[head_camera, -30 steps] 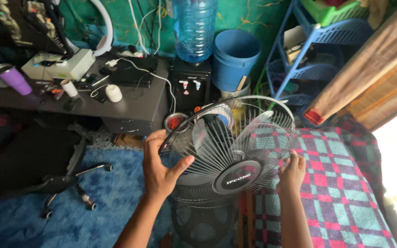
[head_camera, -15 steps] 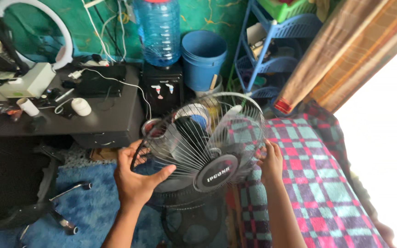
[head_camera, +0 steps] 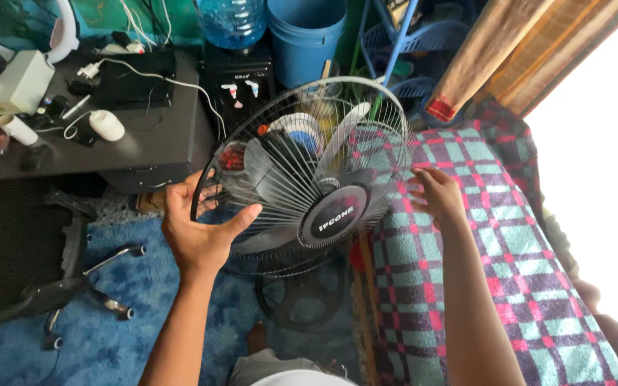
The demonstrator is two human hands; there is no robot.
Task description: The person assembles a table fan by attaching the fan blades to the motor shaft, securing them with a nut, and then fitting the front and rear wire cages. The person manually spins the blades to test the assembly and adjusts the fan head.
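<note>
The left hand [head_camera: 198, 232] keeps its grip on the rim of the round wire fan grille [head_camera: 309, 171], thumb hooked over the front. The right hand [head_camera: 438, 194] has let go since a moment ago and now hangs open just beside the grille's far edge, above the checked blanket [head_camera: 509, 236]. So the grille rides on one hand alone, tipped, in front of the fan's blades [head_camera: 284, 161]. Beyond sit the dark desk [head_camera: 144, 143] and the blue bucket [head_camera: 305, 36].
</note>
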